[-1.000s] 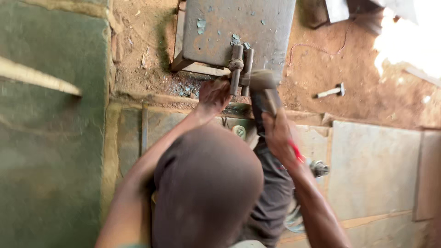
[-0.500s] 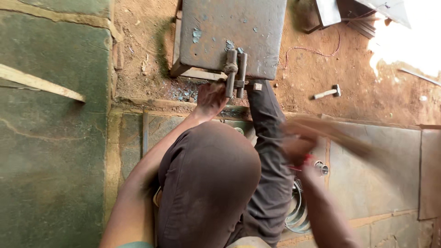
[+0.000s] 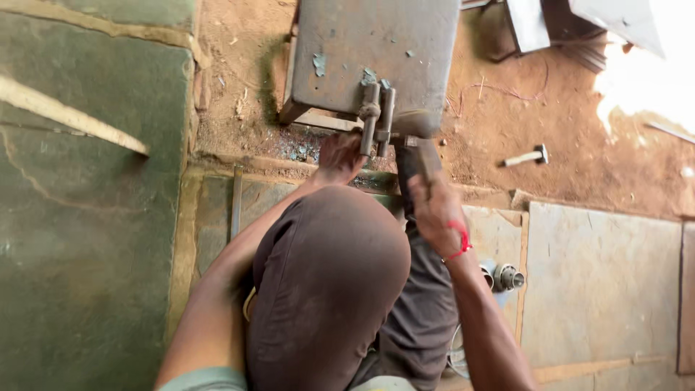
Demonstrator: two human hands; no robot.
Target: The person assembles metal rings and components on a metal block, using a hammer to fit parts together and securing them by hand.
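Grey, chipped steel makes up the box-like metal plate (image 3: 376, 51) lying on the reddish dirt, and at its near edge a small welded hinge piece (image 3: 378, 117) sticks out. Just beside that piece the left hand (image 3: 340, 156) rests with fingers curled against the plate's near edge, though what they grip I cannot tell. With fingers clenched round its handle, the right hand (image 3: 434, 213) holds a hammer (image 3: 420, 141), its blurred head at the plate's near edge; another hammer (image 3: 527, 156) lies well apart on the dirt.

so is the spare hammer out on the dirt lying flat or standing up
Lying flat. The spare hammer rests on its side on the dirt, handle along the ground, apart from both hands.
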